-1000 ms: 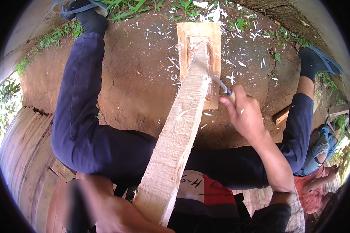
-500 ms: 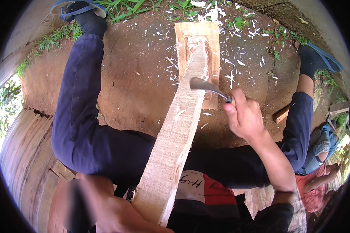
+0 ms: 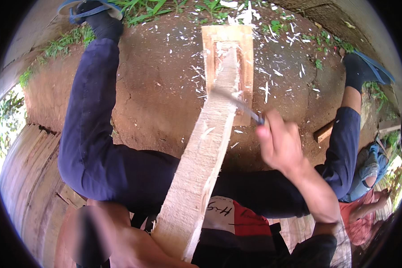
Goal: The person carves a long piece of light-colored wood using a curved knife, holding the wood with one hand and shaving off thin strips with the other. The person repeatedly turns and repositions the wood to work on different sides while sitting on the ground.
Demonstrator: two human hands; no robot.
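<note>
A long, pale, rough-cut wooden plank (image 3: 190,167) slants from my lap up to the far middle. Its tapered far tip rests over a flat rectangular board (image 3: 207,49) with a hollowed middle on the ground. My right hand (image 3: 281,140) is closed around the handle of a curved-blade carving knife (image 3: 236,102). The blade, smeared by motion, lies across the plank just below the tapered part. My left hand (image 3: 143,252) sits across the plank's near end and holds it at the lower edge; its fingers are hidden.
White wood shavings (image 3: 267,91) litter the brown dirt ground (image 3: 152,89). My legs spread to both sides, with sandalled feet near grass tufts. A small wood block (image 3: 324,132) lies by my right shin. Another person (image 3: 364,196) sits at the far right. Wooden slats (image 3: 27,174) run along the left.
The knife blade has shifted slightly left and nearer across the plank. My right hand has moved slightly nearer with it. The plank and my left hand look nearly the same.
</note>
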